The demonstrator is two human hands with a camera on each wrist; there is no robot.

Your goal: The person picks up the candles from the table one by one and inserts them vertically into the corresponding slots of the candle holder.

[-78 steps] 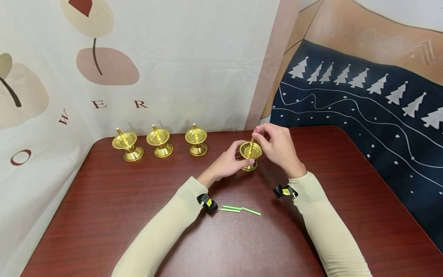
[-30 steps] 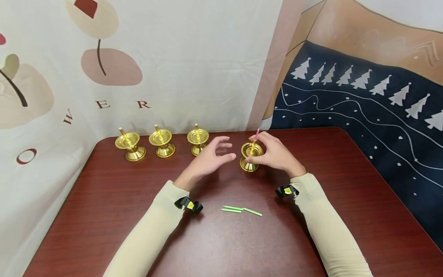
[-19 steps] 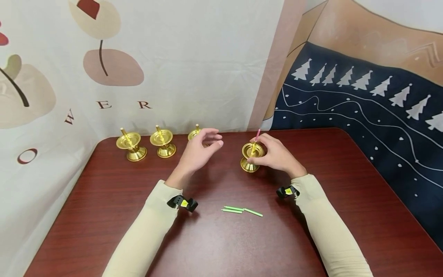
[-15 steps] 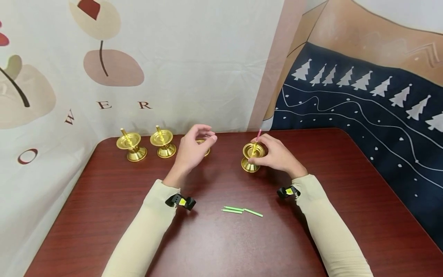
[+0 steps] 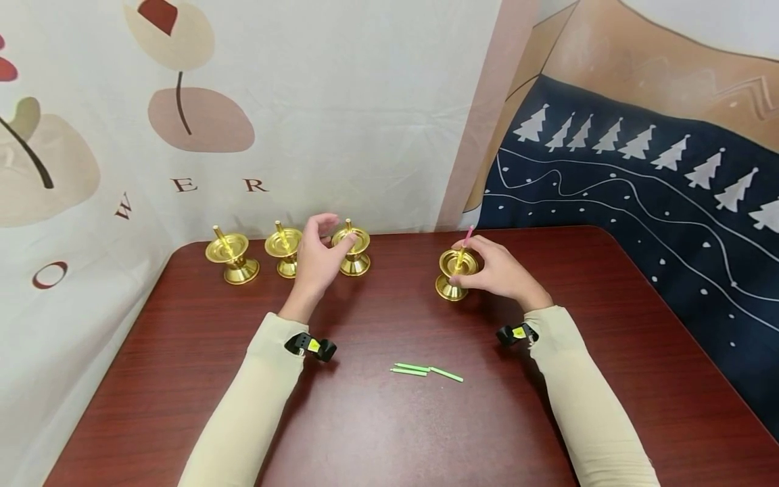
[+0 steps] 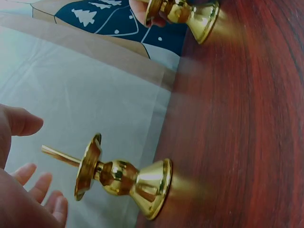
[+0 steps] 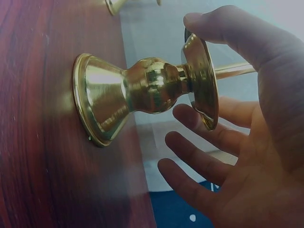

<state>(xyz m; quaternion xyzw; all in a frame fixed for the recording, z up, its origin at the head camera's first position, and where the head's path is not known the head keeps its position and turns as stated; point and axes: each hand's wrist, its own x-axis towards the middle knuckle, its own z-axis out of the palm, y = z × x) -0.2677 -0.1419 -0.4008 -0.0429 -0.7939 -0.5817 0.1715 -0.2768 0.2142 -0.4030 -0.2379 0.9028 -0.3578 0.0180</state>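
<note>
My right hand (image 5: 502,270) grips a brass candlestick (image 5: 450,289) by its dish, thumb on the near rim and fingers at the far side. A thin pink candle (image 5: 468,235) stands in that candlestick's tube. In the right wrist view, the thumb lies over the rim of the dish (image 7: 202,80). My left hand (image 5: 315,260) is beside another brass candlestick (image 5: 356,264), its fingers loosely bent and holding nothing. The left wrist view shows this candlestick (image 6: 152,187) upright, apart from the fingers, with a bare tube.
Two more brass candlesticks, one at the far left (image 5: 241,272) and one partly behind my left hand (image 5: 283,245), stand along the table's back edge. Several thin green candles (image 5: 446,374) lie mid-table. A printed cloth (image 5: 341,155) hangs behind the dark red table (image 5: 389,433).
My left hand has let go of the right candlestick and moved left. My right hand has released the pink candle, taken the dish, and shifted the candlestick slightly right.
</note>
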